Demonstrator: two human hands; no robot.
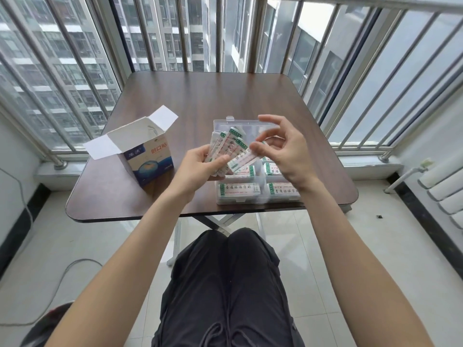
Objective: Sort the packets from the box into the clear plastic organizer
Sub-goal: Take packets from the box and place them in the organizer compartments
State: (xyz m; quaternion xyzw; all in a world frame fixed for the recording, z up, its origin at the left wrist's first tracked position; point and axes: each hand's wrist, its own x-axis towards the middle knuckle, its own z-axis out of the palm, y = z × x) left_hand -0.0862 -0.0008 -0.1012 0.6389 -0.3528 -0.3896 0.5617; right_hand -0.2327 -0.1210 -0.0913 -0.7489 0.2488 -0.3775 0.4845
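Above the organizer [260,196] on the brown table [200,101], the left hand [198,166] grips a fanned stack of packets [225,144]. The right hand [283,151] pinches one packet [244,160] by its end, its other fingers loosely spread. More packets lie in the organizer's near compartments. The box [147,156] stands open to the left, well apart.

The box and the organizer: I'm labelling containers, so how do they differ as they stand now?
The box is opaque blue-and-white card; the organizer is clear plastic. The box stands tall and upright with its top flaps open; the organizer lies low and flat. The box's inside cannot be seen; the organizer shows packets in separate compartments. The box sits on the person's left, the organizer on their right, under both hands. Both rest on the table.
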